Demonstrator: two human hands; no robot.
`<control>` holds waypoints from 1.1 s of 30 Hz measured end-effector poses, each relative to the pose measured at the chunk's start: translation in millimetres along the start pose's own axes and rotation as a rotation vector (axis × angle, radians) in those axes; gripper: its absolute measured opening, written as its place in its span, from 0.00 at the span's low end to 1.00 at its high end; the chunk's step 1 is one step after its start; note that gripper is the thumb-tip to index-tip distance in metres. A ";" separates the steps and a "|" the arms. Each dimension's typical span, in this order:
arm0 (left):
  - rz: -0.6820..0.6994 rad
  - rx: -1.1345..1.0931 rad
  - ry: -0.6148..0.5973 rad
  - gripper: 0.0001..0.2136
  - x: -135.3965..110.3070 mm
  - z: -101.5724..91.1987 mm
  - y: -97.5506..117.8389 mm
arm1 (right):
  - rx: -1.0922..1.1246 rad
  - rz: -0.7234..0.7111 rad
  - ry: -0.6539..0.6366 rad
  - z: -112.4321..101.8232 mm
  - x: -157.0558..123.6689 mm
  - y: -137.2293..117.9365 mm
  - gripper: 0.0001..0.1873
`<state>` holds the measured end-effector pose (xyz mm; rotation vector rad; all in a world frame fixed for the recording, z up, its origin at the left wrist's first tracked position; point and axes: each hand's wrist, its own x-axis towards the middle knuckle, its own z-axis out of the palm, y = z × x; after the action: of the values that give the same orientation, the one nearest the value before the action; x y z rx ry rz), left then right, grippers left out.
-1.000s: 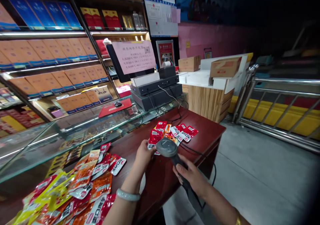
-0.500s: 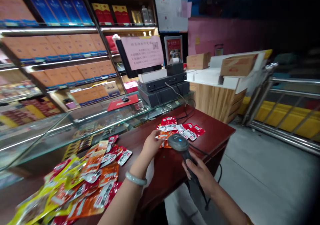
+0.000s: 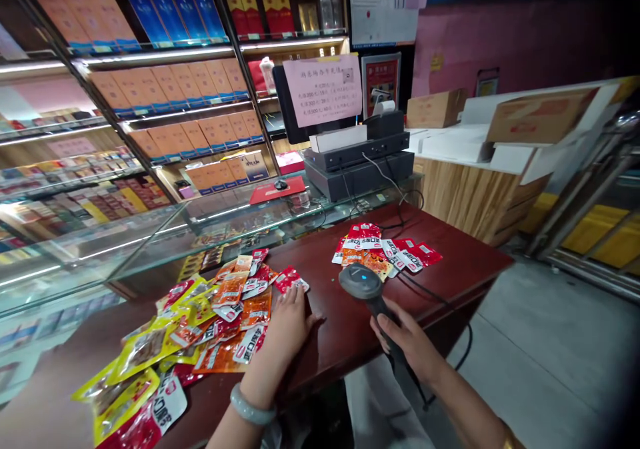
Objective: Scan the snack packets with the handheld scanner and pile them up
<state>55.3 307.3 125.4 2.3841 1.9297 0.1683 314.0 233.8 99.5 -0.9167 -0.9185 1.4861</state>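
My right hand [image 3: 403,336] is wrapped round the handle of a dark barcode scanner [image 3: 363,282], which has a small blue light on top. Its head is held above the table's front part. My left hand [image 3: 290,322], wearing a pale bangle at the wrist, reaches over the table with fingers stretched out and thumb apart. Its fingertips touch the near edge of a red snack packet [image 3: 291,280]. Left of that hand spreads a heap of yellow, orange and red snack packets [image 3: 220,329]. Beyond the scanner lies a smaller group of red and orange packets [image 3: 367,242].
The dark red table [image 3: 460,262] adjoins a glass display counter [image 3: 200,216]. A monitor with a pink notice [image 3: 325,92] stands behind a black cash drawer [image 3: 360,176]. The scanner's cable [image 3: 435,289] runs across the table and over its edge. Cardboard boxes [image 3: 540,116] sit at back right.
My left hand has moved from the far packet group back to a red packet by the left heap. The scanner stays in my right hand. The view has swung left.
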 end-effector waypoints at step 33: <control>-0.279 -0.434 0.060 0.11 27.9 -0.9 -0.6 | 0.024 -0.056 -0.171 21.1 10.3 -10.4 0.38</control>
<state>60.3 334.7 127.3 1.8391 1.9773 0.5790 297.8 243.7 116.8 -0.7491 -1.0397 1.5409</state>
